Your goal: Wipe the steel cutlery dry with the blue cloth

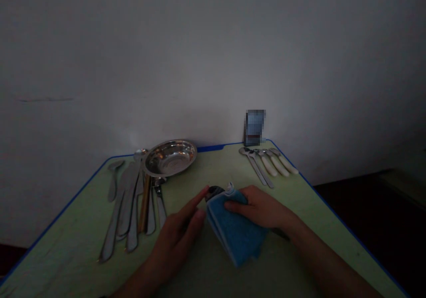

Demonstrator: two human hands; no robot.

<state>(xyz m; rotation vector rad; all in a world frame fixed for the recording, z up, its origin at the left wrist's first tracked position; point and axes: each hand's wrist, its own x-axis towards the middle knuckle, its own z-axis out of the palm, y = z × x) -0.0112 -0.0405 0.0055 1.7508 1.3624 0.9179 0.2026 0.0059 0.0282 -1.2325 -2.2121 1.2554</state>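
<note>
My right hand [259, 209] grips the folded blue cloth [234, 231] around what may be a dark spoon [213, 192], my open left hand [181, 233] touching its bowl.

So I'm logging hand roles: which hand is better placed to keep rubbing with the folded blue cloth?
Right hand: it lies on the folded blue cloth; the left hand only touches its edge.
</note>
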